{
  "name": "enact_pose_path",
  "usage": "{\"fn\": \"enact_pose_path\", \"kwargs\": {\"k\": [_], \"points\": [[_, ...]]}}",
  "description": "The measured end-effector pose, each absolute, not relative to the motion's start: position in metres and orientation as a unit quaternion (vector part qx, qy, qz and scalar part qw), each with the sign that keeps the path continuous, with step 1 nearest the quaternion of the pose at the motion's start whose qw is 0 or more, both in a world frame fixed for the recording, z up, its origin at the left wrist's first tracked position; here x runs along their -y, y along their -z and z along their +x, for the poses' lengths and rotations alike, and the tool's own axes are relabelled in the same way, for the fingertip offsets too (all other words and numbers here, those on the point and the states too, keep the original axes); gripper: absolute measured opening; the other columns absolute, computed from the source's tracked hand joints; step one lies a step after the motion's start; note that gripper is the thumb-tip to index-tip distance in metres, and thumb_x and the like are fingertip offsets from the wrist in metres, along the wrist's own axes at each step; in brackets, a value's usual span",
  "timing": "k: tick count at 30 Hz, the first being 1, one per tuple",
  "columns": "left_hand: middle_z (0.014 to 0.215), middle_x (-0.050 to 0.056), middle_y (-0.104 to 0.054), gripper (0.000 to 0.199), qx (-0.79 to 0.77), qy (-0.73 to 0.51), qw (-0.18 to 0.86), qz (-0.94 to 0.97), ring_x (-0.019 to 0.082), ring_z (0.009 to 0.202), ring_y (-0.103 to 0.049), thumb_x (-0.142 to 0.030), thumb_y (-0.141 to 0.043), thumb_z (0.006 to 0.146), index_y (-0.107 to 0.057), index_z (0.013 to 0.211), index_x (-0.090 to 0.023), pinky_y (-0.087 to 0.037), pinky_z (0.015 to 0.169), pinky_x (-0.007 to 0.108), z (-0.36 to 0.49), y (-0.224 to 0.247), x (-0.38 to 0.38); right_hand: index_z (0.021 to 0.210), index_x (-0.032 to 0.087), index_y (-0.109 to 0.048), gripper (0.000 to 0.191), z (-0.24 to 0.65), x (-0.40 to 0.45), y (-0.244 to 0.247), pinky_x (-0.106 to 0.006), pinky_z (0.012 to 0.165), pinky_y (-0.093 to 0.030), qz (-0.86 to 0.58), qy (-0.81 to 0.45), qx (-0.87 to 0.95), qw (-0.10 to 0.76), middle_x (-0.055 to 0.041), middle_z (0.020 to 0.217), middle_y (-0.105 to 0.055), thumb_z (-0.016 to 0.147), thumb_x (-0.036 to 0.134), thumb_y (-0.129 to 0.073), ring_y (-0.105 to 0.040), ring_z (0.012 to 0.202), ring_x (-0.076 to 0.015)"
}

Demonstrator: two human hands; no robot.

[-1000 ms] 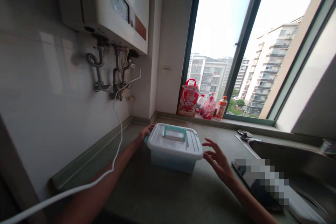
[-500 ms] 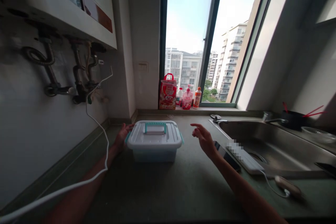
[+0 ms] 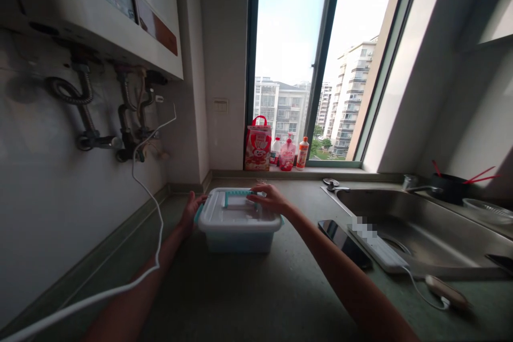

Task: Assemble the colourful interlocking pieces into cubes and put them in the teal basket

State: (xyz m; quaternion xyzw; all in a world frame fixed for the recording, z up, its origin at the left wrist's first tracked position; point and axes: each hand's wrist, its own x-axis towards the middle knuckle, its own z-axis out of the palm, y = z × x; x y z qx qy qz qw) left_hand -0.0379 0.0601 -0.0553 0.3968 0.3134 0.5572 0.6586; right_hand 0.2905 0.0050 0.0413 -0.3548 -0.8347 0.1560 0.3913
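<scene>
A plastic box (image 3: 240,240) with a pale lid and a teal-edged handle (image 3: 237,193) stands on the dark counter, its lid on. At the box's left side is my left hand (image 3: 191,209), fingers apart beside the teal side latch (image 3: 198,212). My right hand (image 3: 270,199) is over the right part of the lid, its fingers at the right end of the handle. Whether those fingertips grip the handle is too small to tell.
To the right lie a phone (image 3: 345,244), a white power strip (image 3: 379,248) and a beige device (image 3: 445,291) beside the sink (image 3: 436,230). A white cable (image 3: 159,240) crosses the left side. Bottles (image 3: 287,155) and a red bag (image 3: 258,149) stand on the windowsill.
My right hand has moved left from beside the box onto the lid's handle. My left hand stays at the left side. The view has shifted slightly.
</scene>
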Motion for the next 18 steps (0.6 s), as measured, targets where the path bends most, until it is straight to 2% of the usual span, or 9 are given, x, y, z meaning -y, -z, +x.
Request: {"fn": "enact_pose_path", "kwargs": {"k": [4,9,14,16,18], "points": [[0.094,0.014,-0.078,0.077,-0.297,-0.558,0.667,0.394,0.032,0.087,-0.076,-0.077,-0.04,0.098,-0.07,0.122,-0.011,-0.059,0.075,0.039,-0.039,0.056,-0.057,0.092,0.019,-0.082,0.047,0.291,0.001,-0.035,-0.032,0.076,-0.05,-0.349,-0.186,0.825,0.404,-0.0042,0.087,-0.074,0.092,0.064,-0.068,-0.066,0.082,-0.0218],[0.102,0.016,-0.078,0.079,-0.285,-0.571,0.661,0.395,0.033,0.09,-0.076,-0.078,-0.038,0.098,-0.07,0.124,-0.011,-0.06,0.078,0.041,-0.042,0.063,-0.057,0.085,0.02,-0.082,0.042,0.288,0.007,-0.032,-0.034,0.079,-0.05,-0.337,-0.184,0.81,0.442,-0.005,0.086,-0.074,0.092,0.06,-0.069,-0.066,0.084,-0.023],[0.103,0.016,-0.079,0.076,-0.277,-0.566,0.667,0.396,0.033,0.092,-0.076,-0.076,-0.037,0.099,-0.069,0.126,-0.013,-0.061,0.078,0.043,-0.044,0.066,-0.062,0.088,0.019,-0.079,0.041,0.311,0.0,-0.032,-0.031,0.074,-0.049,-0.378,-0.184,0.695,0.583,-0.0039,0.083,-0.074,0.092,0.059,-0.068,-0.065,0.078,-0.0212],[0.101,0.015,-0.078,0.074,-0.287,-0.572,0.66,0.394,0.032,0.09,-0.076,-0.073,-0.033,0.102,-0.071,0.121,-0.013,-0.062,0.077,0.042,-0.043,0.062,-0.061,0.09,0.018,-0.078,0.046,0.333,-0.009,-0.036,-0.029,0.069,-0.048,-0.407,-0.144,0.627,0.649,-0.0044,0.082,-0.073,0.092,0.062,-0.064,-0.063,0.073,-0.0203],[0.099,0.015,-0.078,0.073,-0.3,-0.571,0.658,0.39,0.032,0.09,-0.076,-0.071,-0.03,0.103,-0.071,0.118,-0.013,-0.062,0.077,0.041,-0.042,0.058,-0.058,0.096,0.017,-0.077,0.054,0.362,-0.02,-0.041,-0.029,0.064,-0.047,-0.483,-0.075,0.552,0.675,-0.0058,0.083,-0.073,0.094,0.066,-0.055,-0.062,0.07,-0.0205]]}}
